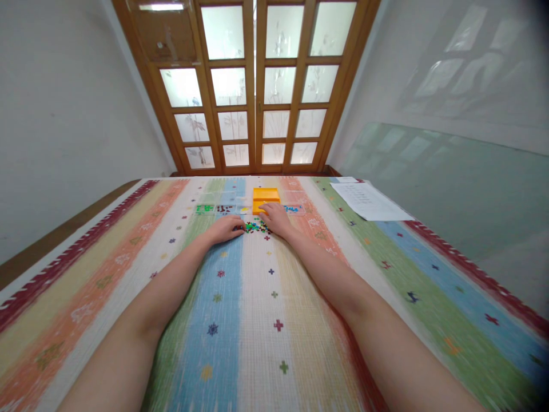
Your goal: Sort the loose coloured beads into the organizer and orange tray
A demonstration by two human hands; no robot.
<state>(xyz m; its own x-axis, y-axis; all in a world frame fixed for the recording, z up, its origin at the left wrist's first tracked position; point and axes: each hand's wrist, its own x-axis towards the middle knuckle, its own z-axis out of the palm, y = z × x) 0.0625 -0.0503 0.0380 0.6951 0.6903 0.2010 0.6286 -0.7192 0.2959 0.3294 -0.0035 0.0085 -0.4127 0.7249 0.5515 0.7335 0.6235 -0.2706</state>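
Note:
A pile of tiny coloured pieces [256, 227], mostly green with dark, blue and yellow ones, lies on the tablecloth between my hands. At its left edge rests my left hand [227, 228], thumb and fingers slightly apart, with nothing visible held. My right hand [275, 218] reaches over the front of an open yellow box [266, 193] with its lid raised. Its fingers are bent together at the box's front part; whatever they hold is too small to make out. Clear trays hold sorted pieces: green [205, 209], dark red [225, 209], yellow [244, 210] and blue [293, 210].
A striped, patterned tablecloth [257, 297] covers the table. Printed paper sheets [371, 200] lie at the far right. Beyond the far edge stand wooden doors with glass panes [234, 86]. A glass sheet [450, 189] leans against the right wall.

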